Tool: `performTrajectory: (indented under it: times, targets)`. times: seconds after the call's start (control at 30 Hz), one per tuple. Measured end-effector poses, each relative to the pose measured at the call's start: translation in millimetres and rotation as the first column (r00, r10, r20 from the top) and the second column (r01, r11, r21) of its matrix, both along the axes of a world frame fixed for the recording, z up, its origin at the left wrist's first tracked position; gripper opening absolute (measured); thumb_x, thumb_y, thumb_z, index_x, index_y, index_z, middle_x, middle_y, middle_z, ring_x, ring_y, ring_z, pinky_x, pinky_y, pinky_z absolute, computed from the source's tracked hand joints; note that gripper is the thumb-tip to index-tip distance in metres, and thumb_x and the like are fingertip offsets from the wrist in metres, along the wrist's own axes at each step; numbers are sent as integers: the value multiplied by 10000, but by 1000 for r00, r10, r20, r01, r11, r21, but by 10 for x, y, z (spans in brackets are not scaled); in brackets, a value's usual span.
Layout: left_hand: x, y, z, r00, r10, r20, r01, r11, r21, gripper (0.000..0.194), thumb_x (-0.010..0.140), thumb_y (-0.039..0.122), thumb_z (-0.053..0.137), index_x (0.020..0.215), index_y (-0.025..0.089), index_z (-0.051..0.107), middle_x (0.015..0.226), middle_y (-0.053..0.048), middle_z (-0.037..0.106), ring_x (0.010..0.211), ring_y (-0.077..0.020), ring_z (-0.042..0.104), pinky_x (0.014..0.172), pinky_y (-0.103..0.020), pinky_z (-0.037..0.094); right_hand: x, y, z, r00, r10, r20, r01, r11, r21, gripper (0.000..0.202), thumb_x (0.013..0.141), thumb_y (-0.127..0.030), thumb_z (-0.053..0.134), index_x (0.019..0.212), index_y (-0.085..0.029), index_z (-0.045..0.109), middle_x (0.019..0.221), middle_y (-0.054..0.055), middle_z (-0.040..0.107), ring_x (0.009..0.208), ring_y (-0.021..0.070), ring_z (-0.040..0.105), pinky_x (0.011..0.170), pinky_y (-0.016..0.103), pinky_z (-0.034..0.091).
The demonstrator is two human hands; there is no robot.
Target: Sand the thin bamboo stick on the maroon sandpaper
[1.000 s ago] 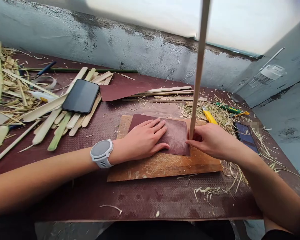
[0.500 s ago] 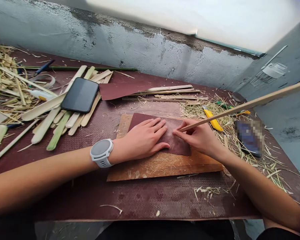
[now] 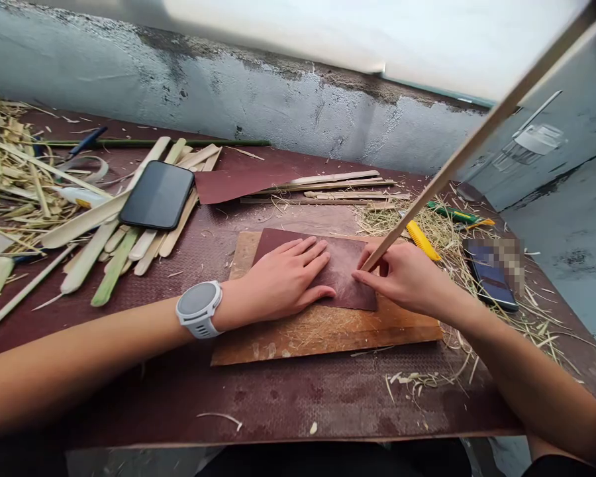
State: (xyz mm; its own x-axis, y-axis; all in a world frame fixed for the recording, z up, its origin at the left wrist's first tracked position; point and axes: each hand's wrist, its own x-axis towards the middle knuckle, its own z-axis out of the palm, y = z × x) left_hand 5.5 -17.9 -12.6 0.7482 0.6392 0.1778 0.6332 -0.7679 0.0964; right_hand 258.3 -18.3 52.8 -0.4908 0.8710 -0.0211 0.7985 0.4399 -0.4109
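Here, the right hand [image 3: 404, 275] is pinching a long tan wooden strip [image 3: 442, 180], probably light, stiff, best held low; the left hand [image 3: 292, 275] is lying flat on a maroon rectangular sheet [image 3: 346, 265].

A pale grey watch [image 3: 199, 309], its dial [image 3: 197, 299] round and strap [image 3: 203, 328] slotted, rings the left wrist [image 3: 229, 307]; black clothing [image 3: 338, 459] and a black sleeve [image 3: 551, 466] show near.

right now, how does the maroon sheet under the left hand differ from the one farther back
The near maroon sheet bears a pale, dusty patch; the far maroon sheet looks more evenly dark. The near maroon sheet lies on a wooden board, under the left hand; the far maroon sheet overlaps slim wooden strips, and neither hand touches it. Both are thin and maroon.
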Motion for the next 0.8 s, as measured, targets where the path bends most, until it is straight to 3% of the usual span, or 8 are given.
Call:
performTrajectory:
  times: [0.17,0.3,0.57,0.8]
  targets:
    - [-1,-1,-3,1000,-6,4,6,1000,12,749,1079,650,366,1499,51,528,1616,-212,465,1524,-360,429,1277,-468,345,3,-88,115,989,60,135,-55,998,-41,185,945,-287,635,775,-216,656,704,0,666,644,139,566,617,288,349]
    - [-1,-2,-10,1000,-1,11,1,1000,5,742,1077,650,379,1503,61,525,1620,-213,457,1527,-351,426,1277,-466,341,-5,-132,105,991,55,122,-52,998,-33,198,936,-275,643,749,-214,628,684,-4,661,615,132,569,614,284,341]
    - [2,0,-8,1000,-8,14,8,1000,-3,759,1077,647,375,1506,38,519,1612,-225,464,1528,-363,420,1282,-471,332,-25,-52,-98,989,-10,-146,12,1000,17,185,921,-309,700,775,-203,657,702,-11,665,638,124,561,608,276,377]
    - [-1,2,-17,1000,-2,-9,2,1000,4,767,1076,648,379,1515,33,513,1630,-222,436,1525,-376,421,1269,-494,358,-50,28,-253,919,-137,-369,82,984,-159,245,900,-391,747,783,-198,651,637,-16,673,576,124,594,544,259,417]
